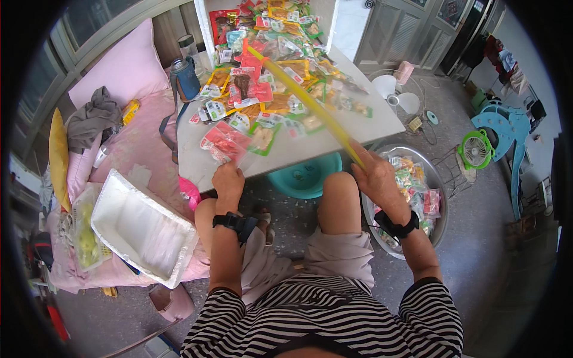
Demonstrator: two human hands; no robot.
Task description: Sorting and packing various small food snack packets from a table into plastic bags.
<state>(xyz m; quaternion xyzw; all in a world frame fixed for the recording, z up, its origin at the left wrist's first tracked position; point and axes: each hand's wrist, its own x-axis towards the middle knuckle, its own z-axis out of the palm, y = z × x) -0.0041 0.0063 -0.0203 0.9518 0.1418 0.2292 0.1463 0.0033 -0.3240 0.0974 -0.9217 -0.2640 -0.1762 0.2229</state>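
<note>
My right hand [378,174] grips the near end of a long yellow stick [309,100], blurred along its length. The stick slants up and left across a heap of sealed food packets [286,74], its orange far end among them. At the table's near edge, my left hand [227,182] is curled with its knuckles up, right against the near side of a red-and-clear food packet [227,141]. Its fingertips are hidden, so whether they pinch the packet cannot be told. A green-edged packet [263,138] lies just right of that one.
The heap spills from a white foam box [331,27] onto the table [376,123]. A metal basin [443,215] of packets stands on the floor at right, a teal basin [309,176] under the table. At left, another foam box [143,232] lies on the pink bed; a blue flask [185,80] stands nearby.
</note>
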